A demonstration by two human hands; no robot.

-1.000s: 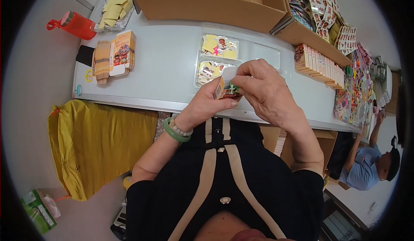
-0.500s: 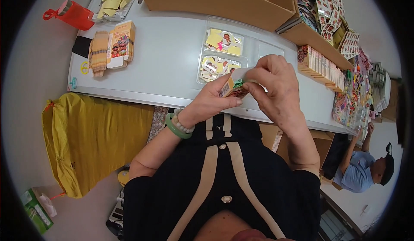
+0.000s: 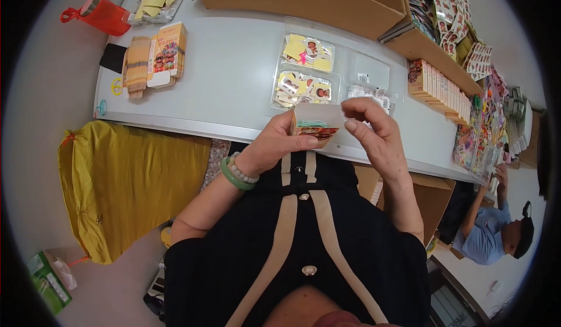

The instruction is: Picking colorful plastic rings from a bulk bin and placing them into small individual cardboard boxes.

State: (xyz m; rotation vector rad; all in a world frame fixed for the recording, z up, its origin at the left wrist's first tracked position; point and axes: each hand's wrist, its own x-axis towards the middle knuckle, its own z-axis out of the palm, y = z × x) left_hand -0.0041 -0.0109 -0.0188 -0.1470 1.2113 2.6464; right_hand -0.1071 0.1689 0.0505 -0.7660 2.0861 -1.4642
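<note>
My left hand (image 3: 272,144) grips a small printed carton box (image 3: 314,132) at the table's front edge. The box's top is open, with its white flap (image 3: 326,113) raised. Folded light-green material (image 3: 311,123) shows inside; its kind is unclear. My right hand (image 3: 377,137) has curled fingers and thumb at the flap's right edge, appearing to pinch it. Just beyond the box lies a clear plastic tray (image 3: 274,86) with stickers and yellow paper pieces (image 3: 304,87) in its left compartments. Small white packets (image 3: 369,96) lie in its right side.
Flattened cartons (image 3: 137,64) and a red bottle (image 3: 105,18) are at the left. A large cardboard box (image 3: 298,2) stands behind the tray. Upright filled boxes (image 3: 438,90) line the right side. A yellow cloth (image 3: 134,187) hangs below the table; another person (image 3: 488,230) is far right.
My right hand has moved down from above the box opening to the flap's right edge. The box has turned so its opening and green contents show more, and the white packets have come into sight.
</note>
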